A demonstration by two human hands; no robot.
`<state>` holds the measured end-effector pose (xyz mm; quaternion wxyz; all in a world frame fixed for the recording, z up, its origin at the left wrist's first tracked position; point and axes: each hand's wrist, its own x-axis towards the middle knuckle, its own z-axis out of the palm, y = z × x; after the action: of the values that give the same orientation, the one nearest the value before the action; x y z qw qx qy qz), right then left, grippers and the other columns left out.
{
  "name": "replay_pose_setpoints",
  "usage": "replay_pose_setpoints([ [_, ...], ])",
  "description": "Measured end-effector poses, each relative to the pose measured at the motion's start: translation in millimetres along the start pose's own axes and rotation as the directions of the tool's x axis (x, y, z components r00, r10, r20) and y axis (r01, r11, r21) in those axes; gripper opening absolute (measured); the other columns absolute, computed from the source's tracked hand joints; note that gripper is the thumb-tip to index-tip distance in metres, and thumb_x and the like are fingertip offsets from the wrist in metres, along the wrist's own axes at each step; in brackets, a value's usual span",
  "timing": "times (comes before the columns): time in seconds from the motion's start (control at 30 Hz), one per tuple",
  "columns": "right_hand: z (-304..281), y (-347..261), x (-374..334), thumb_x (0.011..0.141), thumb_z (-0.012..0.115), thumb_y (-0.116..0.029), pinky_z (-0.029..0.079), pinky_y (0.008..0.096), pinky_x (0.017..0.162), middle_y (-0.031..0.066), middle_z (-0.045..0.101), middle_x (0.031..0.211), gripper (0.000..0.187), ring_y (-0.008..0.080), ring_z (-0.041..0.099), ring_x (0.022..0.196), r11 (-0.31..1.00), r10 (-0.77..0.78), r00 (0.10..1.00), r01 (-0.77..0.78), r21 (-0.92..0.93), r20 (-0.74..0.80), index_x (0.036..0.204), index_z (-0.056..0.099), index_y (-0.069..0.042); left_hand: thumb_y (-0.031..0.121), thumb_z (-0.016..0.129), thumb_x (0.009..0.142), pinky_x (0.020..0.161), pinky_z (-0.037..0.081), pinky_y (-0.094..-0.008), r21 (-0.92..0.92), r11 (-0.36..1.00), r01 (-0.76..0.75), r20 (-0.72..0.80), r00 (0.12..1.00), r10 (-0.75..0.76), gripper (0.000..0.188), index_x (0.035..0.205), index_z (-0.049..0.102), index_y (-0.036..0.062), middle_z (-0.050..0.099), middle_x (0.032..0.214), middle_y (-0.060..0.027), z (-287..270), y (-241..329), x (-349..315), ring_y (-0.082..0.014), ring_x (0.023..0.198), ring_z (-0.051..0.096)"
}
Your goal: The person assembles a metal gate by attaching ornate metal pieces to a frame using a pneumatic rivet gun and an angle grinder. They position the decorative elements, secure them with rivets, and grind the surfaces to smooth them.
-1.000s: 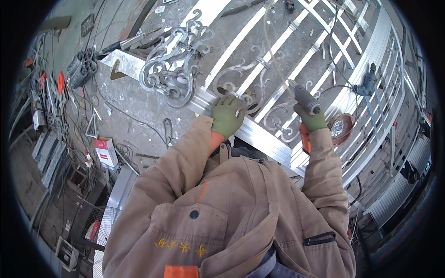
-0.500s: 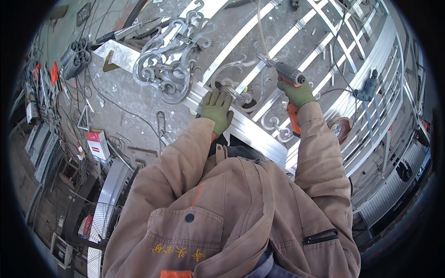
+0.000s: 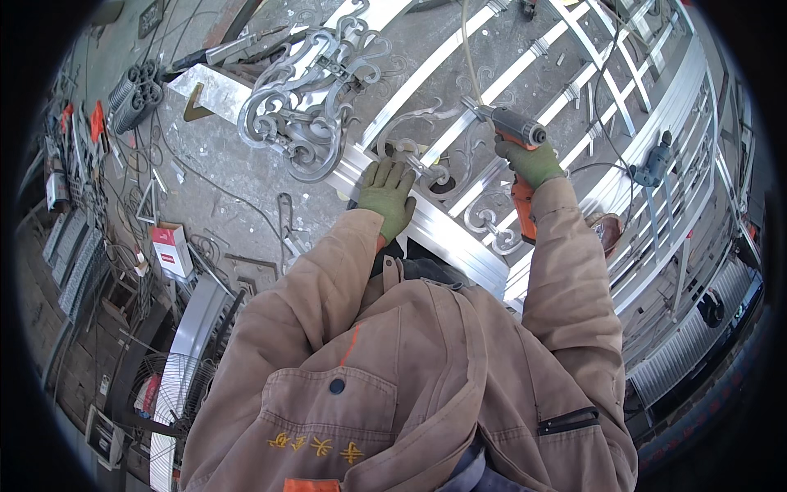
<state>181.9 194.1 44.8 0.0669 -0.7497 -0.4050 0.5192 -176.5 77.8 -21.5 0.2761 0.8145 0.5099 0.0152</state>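
My gloved left hand [image 3: 387, 197] lies flat with its fingers stretched out over a broad silver metal rail [image 3: 451, 242], beside a scroll-shaped ornament [image 3: 434, 174]. Beyond the rail run several parallel silver bars [image 3: 447, 61] of the same frame. Wrapped round the grip of a grey and orange pistol-grip power tool [image 3: 515, 125], my gloved right hand [image 3: 533, 160] holds it above the bars. Its narrow end points to the upper left, over the frame; I cannot make out what, if anything, it touches. A pale hose or cord [image 3: 466, 41] runs down to that end.
A large scrolled metal ornament [image 3: 307, 98] rests left of the frame. To the right, a teal drill [image 3: 653, 161] and a reddish bowl [image 3: 605, 232] lie by the bars. Coiled springs [image 3: 135, 97], a white and red box [image 3: 171, 250] and a wire fan guard [image 3: 176, 394] stand left.
The view has shifted slightly. My left hand stays on the rail, and my right hand still holds the power tool in nearly the same place.
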Motion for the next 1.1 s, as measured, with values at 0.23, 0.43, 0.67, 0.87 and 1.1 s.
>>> replay_pose_setpoints([
  [0.23, -3.0, -1.3, 6.6, 0.089, 0.091, -0.029, 0.060, 0.0409, 0.114, 0.0128, 0.085, 0.137, 0.060, 0.0288, 0.080, 0.129, 0.995, 0.068, 0.997, -0.067, -0.073, 0.020, 0.146, 0.082, -0.012, 0.034, 0.082, 0.096, 0.138, 0.033, -0.0607, -0.017, 1.000, -0.006, -0.034, 0.999, 0.005, 0.061, 0.151, 0.073, 0.0087, 0.067, 0.163, -0.0176, -1.6, 1.1, 0.2, -0.0427, 0.160, 0.052],
  [0.43, -3.3, -5.2, 6.4, 0.090, 0.090, -0.028, 0.061, 0.0409, 0.112, 0.0122, 0.085, 0.136, 0.059, 0.0280, 0.080, 0.128, 0.995, 0.037, 0.999, -0.035, -0.090, 0.024, 0.146, 0.081, -0.012, 0.033, 0.083, 0.096, 0.138, 0.034, -0.0607, -0.028, 1.000, 0.002, -0.040, 0.999, -0.003, 0.062, 0.151, 0.074, 0.0081, 0.068, 0.163, -0.0170, -1.1, 1.2, -0.4, -0.0422, 0.160, 0.052],
  [0.67, -1.3, 5.5, 10.3, 0.091, 0.087, -0.033, 0.061, 0.0418, 0.112, 0.0114, 0.085, 0.136, 0.056, 0.0287, 0.081, 0.129, 0.988, -0.045, 0.999, 0.045, -0.148, 0.000, 0.145, 0.082, -0.018, 0.033, 0.083, 0.095, 0.138, 0.033, -0.0611, -0.030, 1.000, -0.002, -0.030, 1.000, 0.001, 0.063, 0.152, 0.073, 0.0079, 0.067, 0.164, -0.0166, -3.9, 1.8, 0.9, -0.0425, 0.161, 0.052],
  [0.87, 15.6, -5.6, 22.7, 0.091, 0.085, -0.036, 0.061, 0.0421, 0.113, 0.0125, 0.084, 0.140, 0.059, 0.0309, 0.080, 0.132, 0.938, 0.008, 0.998, -0.030, -0.347, -0.064, 0.147, 0.081, -0.018, 0.034, 0.081, 0.098, 0.139, 0.032, -0.0621, -0.039, 0.999, 0.002, -0.030, 1.000, -0.003, 0.063, 0.155, 0.071, 0.0080, 0.065, 0.167, -0.0179, -4.1, 0.8, -0.8, -0.0449, 0.162, 0.050],
  [1.1, 25.7, 31.1, 35.4, 0.090, 0.089, -0.033, 0.062, 0.0429, 0.112, 0.0148, 0.085, 0.136, 0.057, 0.0311, 0.080, 0.130, 0.994, 0.020, 1.000, -0.022, -0.110, -0.023, 0.142, 0.080, -0.012, 0.034, 0.078, 0.100, 0.140, 0.030, -0.0621, -0.028, 0.999, 0.019, 0.002, 1.000, -0.019, 0.062, 0.156, 0.071, 0.0080, 0.064, 0.169, -0.0191, -7.8, 4.8, 1.1, -0.0450, 0.163, 0.049],
])
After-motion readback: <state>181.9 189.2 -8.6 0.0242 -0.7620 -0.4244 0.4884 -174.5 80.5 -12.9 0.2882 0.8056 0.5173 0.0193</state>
